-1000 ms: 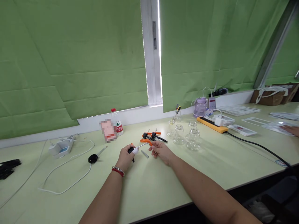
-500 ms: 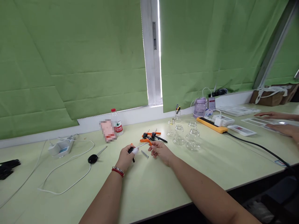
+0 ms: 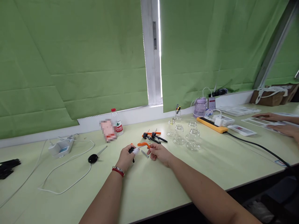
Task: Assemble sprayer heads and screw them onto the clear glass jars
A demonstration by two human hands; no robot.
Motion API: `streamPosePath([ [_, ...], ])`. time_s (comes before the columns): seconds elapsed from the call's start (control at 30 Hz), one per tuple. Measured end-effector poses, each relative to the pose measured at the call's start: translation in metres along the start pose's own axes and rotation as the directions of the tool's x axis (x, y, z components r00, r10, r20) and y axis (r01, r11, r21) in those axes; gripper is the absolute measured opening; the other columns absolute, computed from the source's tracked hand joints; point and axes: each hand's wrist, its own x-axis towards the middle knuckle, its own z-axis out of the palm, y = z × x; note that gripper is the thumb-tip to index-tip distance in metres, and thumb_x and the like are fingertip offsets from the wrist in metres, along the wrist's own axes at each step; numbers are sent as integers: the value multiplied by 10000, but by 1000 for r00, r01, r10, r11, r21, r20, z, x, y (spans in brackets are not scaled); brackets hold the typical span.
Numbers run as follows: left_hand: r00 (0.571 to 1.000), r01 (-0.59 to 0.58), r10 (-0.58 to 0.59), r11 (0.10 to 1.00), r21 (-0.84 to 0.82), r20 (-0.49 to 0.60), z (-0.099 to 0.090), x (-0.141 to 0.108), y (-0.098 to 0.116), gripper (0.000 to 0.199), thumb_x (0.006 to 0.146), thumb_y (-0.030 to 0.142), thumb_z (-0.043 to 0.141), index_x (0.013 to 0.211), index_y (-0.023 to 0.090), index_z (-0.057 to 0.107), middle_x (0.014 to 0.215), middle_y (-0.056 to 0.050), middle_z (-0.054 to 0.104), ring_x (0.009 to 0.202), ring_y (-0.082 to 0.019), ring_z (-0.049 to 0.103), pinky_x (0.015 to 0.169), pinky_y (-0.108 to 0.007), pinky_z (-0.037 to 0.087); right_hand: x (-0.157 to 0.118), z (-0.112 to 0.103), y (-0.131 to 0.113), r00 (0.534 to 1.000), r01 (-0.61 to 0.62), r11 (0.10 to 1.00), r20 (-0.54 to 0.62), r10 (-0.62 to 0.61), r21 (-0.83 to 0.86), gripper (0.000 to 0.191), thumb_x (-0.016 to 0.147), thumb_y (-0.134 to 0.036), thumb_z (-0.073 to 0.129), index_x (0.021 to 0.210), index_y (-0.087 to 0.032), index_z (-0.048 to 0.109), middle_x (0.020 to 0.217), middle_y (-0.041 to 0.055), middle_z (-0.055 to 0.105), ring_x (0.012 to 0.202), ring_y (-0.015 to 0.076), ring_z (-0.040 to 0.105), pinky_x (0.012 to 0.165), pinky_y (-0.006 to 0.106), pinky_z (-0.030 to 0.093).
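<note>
My left hand [image 3: 127,156] is closed round a black tool part [image 3: 131,150] with a thin metal rod that points right. My right hand [image 3: 158,153] pinches a curved orange piece [image 3: 144,144], whose free end extends left above the rod. Whether the rod touches the orange piece is too small to tell. Between my hands a loose metal bolt [image 3: 144,154] lies on the pale table [image 3: 149,193]. Just behind them rest black and orange clamp-like tools [image 3: 153,136].
Glass jars [image 3: 179,136] stand right of the tools. A bottle [image 3: 118,124] is behind, left. A black round object [image 3: 92,159] with a cable lies left. Further right are an orange power strip [image 3: 211,124] and another person's hands [image 3: 268,117].
The orange piece in my right hand has turned and shifted left, away from the clamp-like tools. My right hand has moved slightly left and down. My left hand has hardly moved.
</note>
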Motion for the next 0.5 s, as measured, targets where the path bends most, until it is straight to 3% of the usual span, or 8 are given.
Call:
streamPosePath([
  [0.23, 1000, -4, 4, 999, -37, 3, 1, 0, 3, 313, 584, 353, 762, 791, 159, 629, 709, 12, 542, 570, -100, 457, 493, -205, 381, -2, 2, -1, 999, -5, 999, 32, 7, -42, 297, 709, -392, 686, 875, -168, 586, 756, 8, 651, 527, 80, 521, 476, 213, 382],
  [0.5, 999, 11, -7, 993, -120, 33, 0, -3, 12, 622, 465, 220, 832, 1015, 188, 543, 897, -28, 558, 795, -173, 576, 587, -237, 483, 0, -1, -1, 1000, 6, 998, 28, -5, -59, 310, 715, -397, 681, 908, -172, 588, 780, 12, 641, 533, 78, 511, 475, 219, 371],
])
